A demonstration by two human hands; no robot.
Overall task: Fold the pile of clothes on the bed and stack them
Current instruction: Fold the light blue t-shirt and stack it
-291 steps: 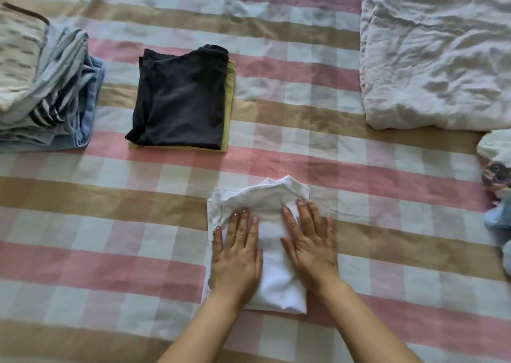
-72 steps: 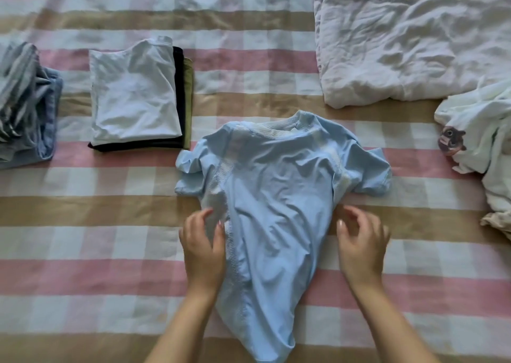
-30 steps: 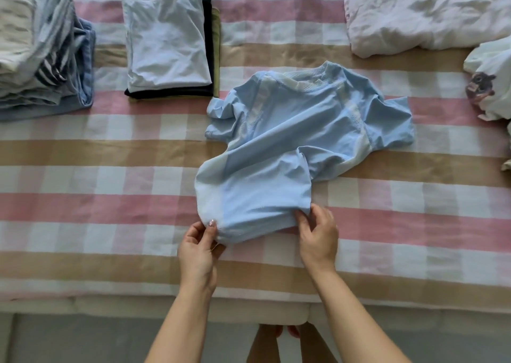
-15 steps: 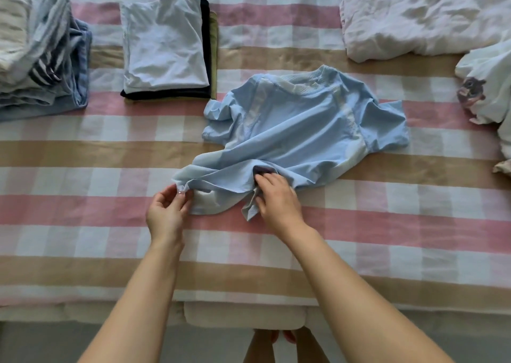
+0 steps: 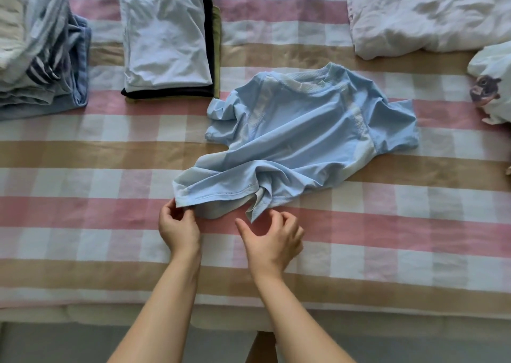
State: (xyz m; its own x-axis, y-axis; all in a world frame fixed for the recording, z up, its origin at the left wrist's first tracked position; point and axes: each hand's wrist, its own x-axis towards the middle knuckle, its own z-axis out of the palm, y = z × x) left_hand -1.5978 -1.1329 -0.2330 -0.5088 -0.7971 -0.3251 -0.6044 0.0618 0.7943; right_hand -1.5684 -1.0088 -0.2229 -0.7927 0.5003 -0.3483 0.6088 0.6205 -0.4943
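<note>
**Q:** Where is the shirt?
**A:** I see the light blue T-shirt point(image 5: 304, 133) lying crumpled on the checked bedsheet point(image 5: 83, 224), collar far from me, hem nearest.
**Q:** And the hands?
**A:** The left hand point(image 5: 178, 225) pinches the hem's left corner. The right hand point(image 5: 272, 238) hovers just beside the bunched hem, fingers loosely curled, gripping nothing.
**Q:** Anything folded?
**A:** A folded white shirt point(image 5: 166, 44) tops the stack point(image 5: 171, 93) beyond the T-shirt, to its left; another pile point(image 5: 47, 58) lies further left.

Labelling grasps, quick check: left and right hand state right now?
Left hand: pinches the hem corner of the shirt.
Right hand: open, fingers loosely curled beside the hem, holding nothing.
</note>
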